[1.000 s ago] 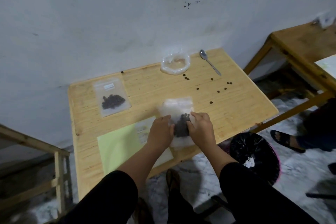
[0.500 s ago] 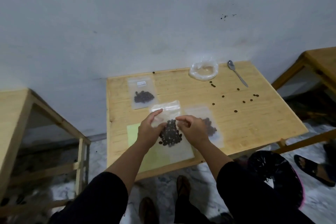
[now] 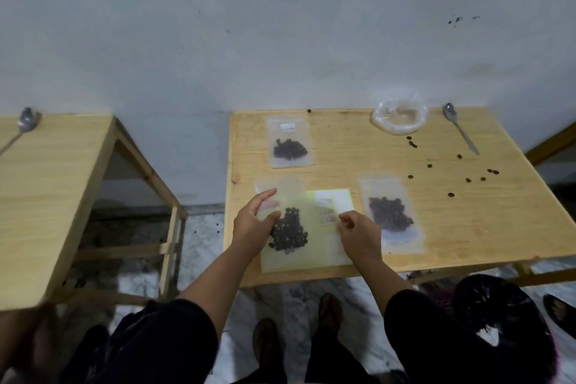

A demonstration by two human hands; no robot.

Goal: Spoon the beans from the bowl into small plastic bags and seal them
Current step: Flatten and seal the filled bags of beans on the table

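Observation:
Three small clear bags of dark beans are on the wooden table (image 3: 358, 159). One bag (image 3: 290, 148) lies at the back left and another (image 3: 391, 215) lies flat at the right. My left hand (image 3: 254, 226) grips the left edge of the third bag (image 3: 288, 229), thumb on top, over a green sheet (image 3: 314, 256). My right hand (image 3: 358, 235) hovers loosely curled beside it and holds nothing. A clear plastic bowl (image 3: 399, 118) stands at the back, with a metal spoon (image 3: 459, 129) to its right. Several loose beans (image 3: 467, 179) are scattered near them.
A second wooden table (image 3: 46, 184) stands at the left with another spoon (image 3: 26, 120) on it. A black-lined bin (image 3: 498, 324) sits on the floor at the lower right. My feet are under the table's front edge. Someone's sandalled foot (image 3: 561, 312) shows at the far right.
My right hand has let go of the bag and drawn back. My left hand has carried the bag leftwards over the green sheet. The camera has swung left.

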